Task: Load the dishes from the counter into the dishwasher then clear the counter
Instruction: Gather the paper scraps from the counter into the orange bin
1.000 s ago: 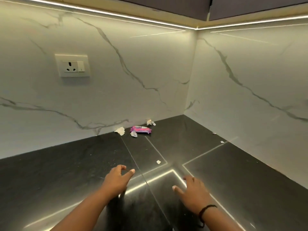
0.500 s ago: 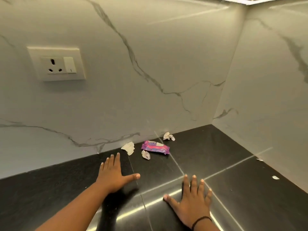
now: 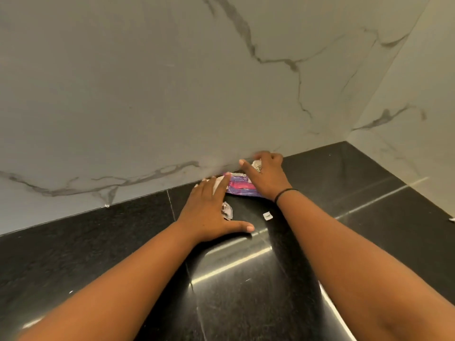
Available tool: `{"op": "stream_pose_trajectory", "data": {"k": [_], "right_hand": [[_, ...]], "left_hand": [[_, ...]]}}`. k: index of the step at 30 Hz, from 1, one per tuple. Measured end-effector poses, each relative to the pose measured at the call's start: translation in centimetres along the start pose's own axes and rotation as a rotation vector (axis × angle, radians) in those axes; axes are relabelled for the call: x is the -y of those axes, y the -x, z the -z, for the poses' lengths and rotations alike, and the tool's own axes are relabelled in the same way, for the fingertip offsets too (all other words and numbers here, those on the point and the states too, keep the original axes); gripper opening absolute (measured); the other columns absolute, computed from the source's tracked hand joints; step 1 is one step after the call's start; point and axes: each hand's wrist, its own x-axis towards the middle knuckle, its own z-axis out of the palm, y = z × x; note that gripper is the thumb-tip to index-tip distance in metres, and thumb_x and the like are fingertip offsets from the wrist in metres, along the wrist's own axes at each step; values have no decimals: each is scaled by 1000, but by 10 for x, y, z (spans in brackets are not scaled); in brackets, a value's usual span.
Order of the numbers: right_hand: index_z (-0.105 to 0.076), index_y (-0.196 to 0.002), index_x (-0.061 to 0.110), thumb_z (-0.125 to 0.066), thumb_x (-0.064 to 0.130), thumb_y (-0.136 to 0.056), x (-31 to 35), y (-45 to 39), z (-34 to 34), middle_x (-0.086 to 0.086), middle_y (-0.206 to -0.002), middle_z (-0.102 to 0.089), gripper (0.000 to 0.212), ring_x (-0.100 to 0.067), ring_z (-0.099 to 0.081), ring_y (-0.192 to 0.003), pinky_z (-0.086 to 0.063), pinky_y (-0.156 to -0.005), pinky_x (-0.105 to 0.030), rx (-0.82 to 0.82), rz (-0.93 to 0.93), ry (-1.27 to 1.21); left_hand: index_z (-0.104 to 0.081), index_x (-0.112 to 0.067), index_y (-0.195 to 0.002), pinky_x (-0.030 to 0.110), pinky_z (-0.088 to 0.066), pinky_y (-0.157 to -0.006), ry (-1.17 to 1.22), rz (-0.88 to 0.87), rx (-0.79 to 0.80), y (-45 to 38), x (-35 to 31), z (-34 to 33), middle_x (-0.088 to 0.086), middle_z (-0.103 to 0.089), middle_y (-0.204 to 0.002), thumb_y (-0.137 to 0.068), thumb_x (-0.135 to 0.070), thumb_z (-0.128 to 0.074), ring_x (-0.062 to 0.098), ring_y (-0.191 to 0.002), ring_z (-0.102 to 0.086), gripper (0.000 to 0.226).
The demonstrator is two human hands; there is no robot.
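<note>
The step in hand appears to be the clearing of litter from the glossy black stone counter (image 3: 369,205), since no dishes are in view. The right hand (image 3: 267,177) is curled around a crumpled white paper scrap (image 3: 256,165), clenched on it against the foot of the grey-veined white marble backsplash (image 3: 172,94). The left hand (image 3: 209,212) lies flat and released, fingers straight, its fingertips resting on a torn white paper piece (image 3: 218,183) and touching the near end of the flat pink-and-purple foil wrapper (image 3: 240,187). The wrapper lies between the two hands, partly under the heel of the right hand. A second crumpled whitish scrap (image 3: 227,210) sits just beside the left hand's thumb side, and a small white paper chip (image 3: 267,215) lies near the right wrist, which carries a thin black wristband (image 3: 284,193). To do this step well, sweep the left hand's flat fingers toward the right hand so that the loose pieces gather into one pile, then close the fingers over the pile. Thin foil and paper lie flush on polished stone, so sliding them to an edge or bunching them is likely easier than pinching from above. Collect the small chip as well; light fragments may scatter if the hands move fast. Another pale fleck (image 3: 451,219) lies well apart, beyond the right forearm.
</note>
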Motion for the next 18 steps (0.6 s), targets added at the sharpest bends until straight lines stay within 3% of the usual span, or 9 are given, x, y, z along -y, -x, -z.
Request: {"op": "stream_pose_trajectory", "data": {"k": [4,7,10,14,16,18], "right_hand": [[-63,-94,23,-42,54,-92,14,22,5,-2,-96,-58,37,-22,-54,-92,-44,-85,-35,150,167,-3],[-62,-113,11,-38,38,-100,26,61,12,-6,-105,-59,38,-19,-55,-99,-43,-89,-34,259,187,-51],[-59,-102,12,-30,51,-95,13,116,18,-4,-99,-58,50,-18,-54,-93,-45,-86,-39,182,232,-4],[-55,-102,17,-27,53,-94,-6,205,30,3,-100,-56,47,-10,-50,-93,-42,-88,-31,106,202,-59],[-53,-100,21,-30,53,-91,4,248,30,6,-98,-54,40,-2,-50,-91,-42,-84,-23,46,96,-231],[-50,-100,20,-41,39,-95,17,276,29,4,-94,-56,22,2,-54,-83,-44,-78,-18,-97,-79,-528]], "left_hand": [[11,-35,-150,46,-14,-118,-36,-8,0,-24,-14,-5,6,-6,-161,-54,-96,-39,24,-147,-10,124],[1,-33,-152,44,-23,-115,-6,-77,-25,-27,-27,-4,4,-26,-155,-65,-82,-50,25,-141,-27,112],[-26,-26,-148,32,-26,-110,95,-208,-67,5,-51,-9,-2,-46,-140,-74,-60,-60,19,-129,-39,88],[-39,-31,-135,25,-27,-103,126,-285,-108,74,-94,-30,-12,-46,-130,-80,-46,-55,12,-122,-38,59],[-43,-35,-125,22,-32,-95,205,-258,-107,105,-113,-37,-16,-45,-120,-80,-43,-54,7,-111,-40,47],[-46,-37,-115,18,-39,-87,411,-223,-69,129,-134,-37,-14,-47,-111,-78,-46,-54,1,-101,-45,39]]}}
